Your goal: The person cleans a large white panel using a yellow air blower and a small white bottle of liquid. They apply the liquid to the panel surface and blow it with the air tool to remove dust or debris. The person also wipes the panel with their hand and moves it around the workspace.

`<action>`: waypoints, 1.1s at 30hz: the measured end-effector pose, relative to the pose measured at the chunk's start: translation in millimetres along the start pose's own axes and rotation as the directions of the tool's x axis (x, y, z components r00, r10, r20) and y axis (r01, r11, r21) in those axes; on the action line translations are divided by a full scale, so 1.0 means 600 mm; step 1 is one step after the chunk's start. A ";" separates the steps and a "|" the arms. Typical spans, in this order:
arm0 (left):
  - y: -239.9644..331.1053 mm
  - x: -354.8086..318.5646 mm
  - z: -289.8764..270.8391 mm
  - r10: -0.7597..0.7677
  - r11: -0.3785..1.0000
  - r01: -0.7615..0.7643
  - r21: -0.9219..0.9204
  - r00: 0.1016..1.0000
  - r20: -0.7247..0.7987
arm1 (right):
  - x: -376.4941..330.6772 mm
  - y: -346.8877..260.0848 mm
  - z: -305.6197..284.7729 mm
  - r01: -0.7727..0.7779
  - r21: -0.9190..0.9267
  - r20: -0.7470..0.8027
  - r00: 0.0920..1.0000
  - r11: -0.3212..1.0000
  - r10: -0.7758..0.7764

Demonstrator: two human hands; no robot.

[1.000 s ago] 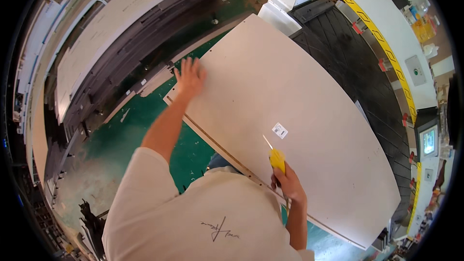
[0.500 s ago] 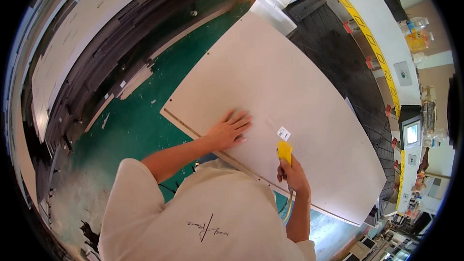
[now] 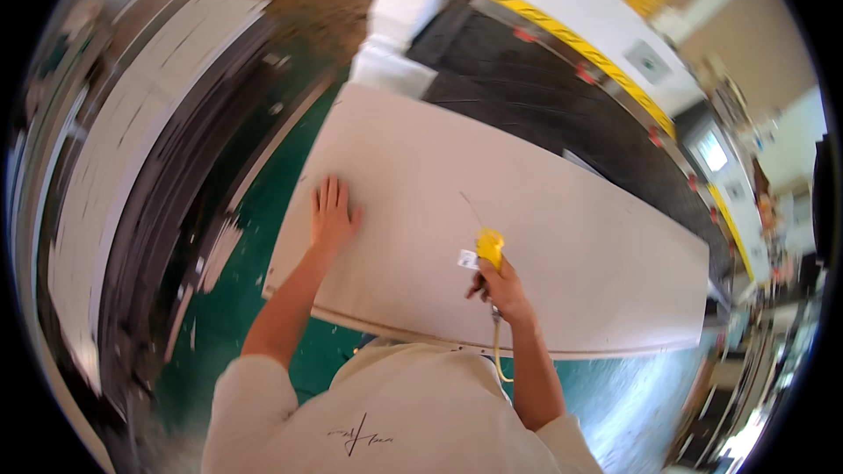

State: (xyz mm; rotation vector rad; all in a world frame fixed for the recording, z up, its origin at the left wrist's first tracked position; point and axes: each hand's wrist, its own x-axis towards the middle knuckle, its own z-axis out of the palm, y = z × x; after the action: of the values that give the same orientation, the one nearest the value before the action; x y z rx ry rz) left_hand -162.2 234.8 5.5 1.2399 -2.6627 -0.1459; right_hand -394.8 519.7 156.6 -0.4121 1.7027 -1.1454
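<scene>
A large pale board (image 3: pixel 562 211) lies in front of me, with small holes near its edges. My left hand (image 3: pixel 333 216) rests flat on its left part, fingers spread and pointing away from me. My right hand (image 3: pixel 505 290) is closed round a yellow air blow gun (image 3: pixel 490 246), held over the middle of the board. Its thin nozzle points away and to the left, and a yellowish hose (image 3: pixel 497 347) hangs from the grip. A small white label (image 3: pixel 467 259) sits on the board beside the gun.
Beyond the board is a dark machine bed (image 3: pixel 527 79), bordered by a white beam with a yellow strip (image 3: pixel 562 31). A small screen (image 3: pixel 711 151) stands at the right. Stacked panels (image 3: pixel 132 149) fill the left side above a green floor (image 3: pixel 233 298).
The view has turned, so the board now lies more squarely across it. My left hand has slid toward the board's left edge. The blow gun has shifted and is now right beside the label.
</scene>
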 end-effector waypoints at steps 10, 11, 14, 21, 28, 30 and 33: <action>0.454 -0.127 -0.059 0.657 0.042 0.638 -0.769 0.562 0.503 | 0.107 0.023 -0.155 0.263 0.331 -0.594 0.804 0.906 -0.017; 0.470 -0.123 -0.061 0.633 0.027 0.624 -0.781 0.594 0.497 | 0.099 0.022 -0.174 0.225 0.307 -0.556 0.831 0.925 -0.017; 0.527 -0.095 -0.055 0.551 -0.051 0.583 -0.811 0.694 0.464 | 0.087 0.035 -0.199 0.124 0.143 -0.450 0.892 0.982 -0.047; 0.626 -0.004 -0.033 0.380 -0.120 0.786 -0.606 0.601 0.703 | 0.069 0.039 -0.245 0.287 0.230 -0.094 0.957 0.930 -0.273; 0.609 -0.012 -0.070 -0.050 0.290 0.701 -0.651 0.691 0.721 | 0.177 -0.250 -0.734 0.484 -0.655 -0.256 0.580 0.580 -0.773; 0.586 -0.042 -0.079 -0.183 0.302 0.690 -0.657 0.719 0.671 | 0.203 -0.381 -0.862 0.332 -0.819 -0.347 0.361 0.468 -0.865; 0.581 -0.079 -0.127 -0.301 0.309 0.758 -0.574 0.650 0.697 | 0.261 -0.527 -0.965 0.073 -0.980 -0.179 0.105 0.187 -0.978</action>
State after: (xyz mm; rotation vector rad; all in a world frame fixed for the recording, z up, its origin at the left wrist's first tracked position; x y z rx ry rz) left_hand -375.7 494.8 133.6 1.7509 -1.6887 -1.8423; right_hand -1039.5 539.5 365.5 -1.6674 3.2896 -1.0949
